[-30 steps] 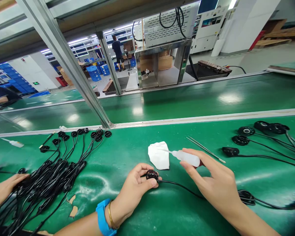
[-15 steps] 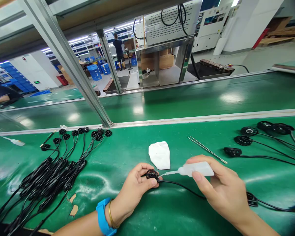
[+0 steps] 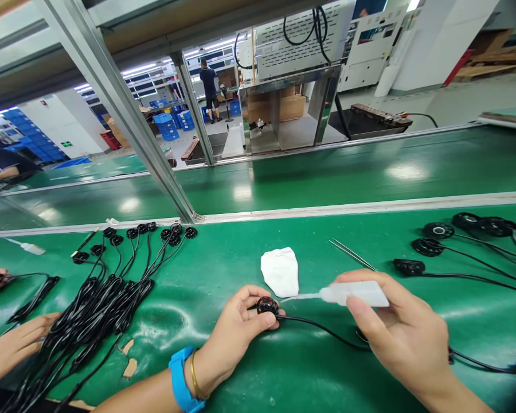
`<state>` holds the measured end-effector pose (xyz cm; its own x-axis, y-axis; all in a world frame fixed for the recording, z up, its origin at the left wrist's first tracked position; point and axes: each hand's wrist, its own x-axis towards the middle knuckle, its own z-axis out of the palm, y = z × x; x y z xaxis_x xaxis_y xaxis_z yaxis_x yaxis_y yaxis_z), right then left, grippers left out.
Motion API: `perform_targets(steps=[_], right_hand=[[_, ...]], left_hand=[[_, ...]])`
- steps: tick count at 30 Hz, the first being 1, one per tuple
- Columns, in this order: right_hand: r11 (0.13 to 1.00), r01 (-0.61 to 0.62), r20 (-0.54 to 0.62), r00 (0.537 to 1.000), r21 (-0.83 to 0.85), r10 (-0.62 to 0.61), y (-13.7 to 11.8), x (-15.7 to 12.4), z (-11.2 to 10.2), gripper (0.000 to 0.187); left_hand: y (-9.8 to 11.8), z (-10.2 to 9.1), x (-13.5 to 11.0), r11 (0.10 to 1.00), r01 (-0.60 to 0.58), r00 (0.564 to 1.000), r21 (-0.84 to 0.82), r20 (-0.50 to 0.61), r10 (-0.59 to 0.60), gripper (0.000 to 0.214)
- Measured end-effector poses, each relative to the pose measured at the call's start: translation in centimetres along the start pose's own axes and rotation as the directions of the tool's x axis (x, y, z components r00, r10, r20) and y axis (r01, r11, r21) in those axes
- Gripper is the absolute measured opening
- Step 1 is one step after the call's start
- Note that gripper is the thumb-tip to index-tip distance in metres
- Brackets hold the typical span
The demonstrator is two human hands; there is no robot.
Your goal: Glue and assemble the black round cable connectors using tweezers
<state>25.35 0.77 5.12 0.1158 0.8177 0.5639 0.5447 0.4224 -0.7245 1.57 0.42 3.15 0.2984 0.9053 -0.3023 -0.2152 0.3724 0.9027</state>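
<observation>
Two bare hands hold a round black part point(image 3: 267, 306) and a translucent squeeze bottle point(image 3: 355, 293) close together over a green tabletop point(image 3: 223, 252).
The left hand point(image 3: 232, 331) pinches the part between thumb and fingers, its cable point(image 3: 322, 326) running right; the right hand point(image 3: 408, 327) grips the bottle, nozzle pointing left, tip just beside the part, contents impossible to make out. At left, a co-worker's hand point(image 3: 19, 344) is at the edge of heaped black cables point(image 3: 98, 310). Beyond lie a white pad point(image 3: 280, 272) and, to its right, tweezers point(image 3: 353, 254); far left, a second bottle point(image 3: 32, 248), its contents also unclear. Past the green belt point(image 3: 305, 172), cardboard boxes point(image 3: 292, 108) sit inside a metal housing point(image 3: 324, 109), and blue bins point(image 3: 167, 129) stand stacked, their insides hidden.
</observation>
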Motion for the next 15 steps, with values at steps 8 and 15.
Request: perform_targets(steps=[8, 15], right_hand=[[0.872, -0.480, 0.139, 0.874, 0.096, 0.465, 2.9, 1.7, 0.8, 0.053], [0.915, -0.337, 0.278, 0.878, -0.222, 0.390, 5.5, 1.4, 2.2, 0.039]], left_hand=[[-0.1, -0.2, 0.3, 1.000, -0.005, 1.000, 0.001, 0.012, 0.005, 0.034], [-0.4, -0.3, 0.2, 1.000, -0.004, 1.000, 0.001, 0.017, 0.004, 0.036]])
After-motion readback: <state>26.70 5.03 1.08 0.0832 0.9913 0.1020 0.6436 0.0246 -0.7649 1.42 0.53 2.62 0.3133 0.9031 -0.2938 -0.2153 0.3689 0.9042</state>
